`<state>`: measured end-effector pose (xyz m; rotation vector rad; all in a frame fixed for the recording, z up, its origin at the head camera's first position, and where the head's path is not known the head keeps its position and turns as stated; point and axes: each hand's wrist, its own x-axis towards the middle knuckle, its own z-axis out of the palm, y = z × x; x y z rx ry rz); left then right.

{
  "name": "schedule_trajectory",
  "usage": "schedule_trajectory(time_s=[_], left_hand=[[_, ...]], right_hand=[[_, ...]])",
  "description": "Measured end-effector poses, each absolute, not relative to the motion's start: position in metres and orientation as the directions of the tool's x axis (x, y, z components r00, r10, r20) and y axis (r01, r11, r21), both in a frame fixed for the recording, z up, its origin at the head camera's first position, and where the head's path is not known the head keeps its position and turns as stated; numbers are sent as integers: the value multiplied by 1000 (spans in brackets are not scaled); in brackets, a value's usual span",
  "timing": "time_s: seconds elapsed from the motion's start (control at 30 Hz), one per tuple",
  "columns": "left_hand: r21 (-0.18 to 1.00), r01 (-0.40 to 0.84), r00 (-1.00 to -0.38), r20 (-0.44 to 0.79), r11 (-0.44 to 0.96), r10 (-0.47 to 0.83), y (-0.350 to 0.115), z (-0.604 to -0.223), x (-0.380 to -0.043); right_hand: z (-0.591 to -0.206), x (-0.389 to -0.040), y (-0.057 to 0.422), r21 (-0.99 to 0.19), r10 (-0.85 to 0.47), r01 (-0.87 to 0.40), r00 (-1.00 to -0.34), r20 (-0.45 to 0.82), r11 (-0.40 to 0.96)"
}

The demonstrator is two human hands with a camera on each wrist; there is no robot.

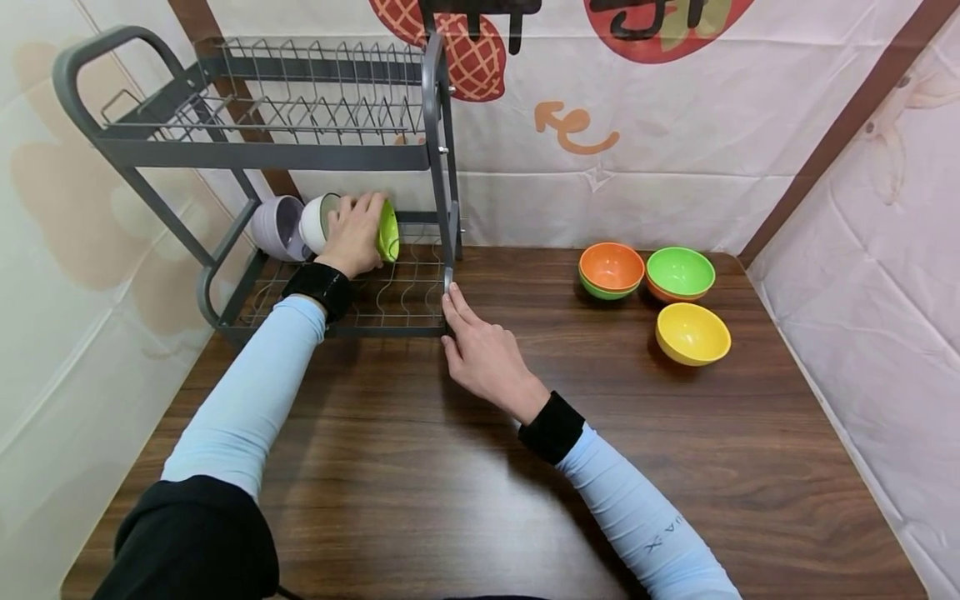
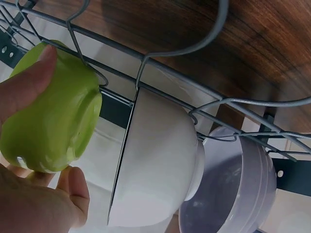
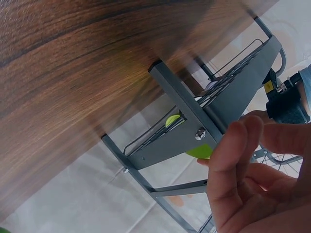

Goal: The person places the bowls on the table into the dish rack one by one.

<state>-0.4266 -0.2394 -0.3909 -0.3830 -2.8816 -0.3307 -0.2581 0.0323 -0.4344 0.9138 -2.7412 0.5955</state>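
On the lower tier of a grey two-tier dish rack (image 1: 277, 156), my left hand (image 1: 352, 236) grips a lime-green bowl (image 1: 388, 233) that stands on its side. In the left wrist view, the thumb lies on one side of this green bowl (image 2: 63, 107) and fingers are below it. Beside it a white bowl (image 2: 158, 160) stands on edge between the wires, with a lavender bowl (image 2: 255, 179) further along. My right hand (image 1: 491, 358) touches the rack's front right post with extended fingers; the right wrist view shows the fingertips (image 3: 233, 138) against the frame.
To the right on the wooden table (image 1: 420, 467) sit an orange bowl (image 1: 612, 265) nested in a green one, a bright green bowl (image 1: 681, 271) nested in an orange one, and a yellow bowl (image 1: 693, 334). Fabric walls enclose the back and sides. The upper rack (image 1: 322, 117) overhangs my left hand.
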Motion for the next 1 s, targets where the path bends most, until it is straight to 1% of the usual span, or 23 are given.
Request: schedule_trajectory(time_s=[0.5,0.8,0.9,1.0], left_hand=[[200,269,-954,190,942,232,-243,-388,-431],[211,276,-954,182,938,239,-246,-383,-426],[229,288,-951,181,930,250,-249,-382,-422],[233,309,-942,208,922,263,-249,-380,-413]], right_hand=[[-435,-258,34,-321,-527,-602,-797,294,731],[-435,-257,33,-306,-518,-598,-799,306,741],[-435,-257,34,-318,-524,-601,-798,299,734],[-435,-257,37,-339,-537,-615,-788,302,712]])
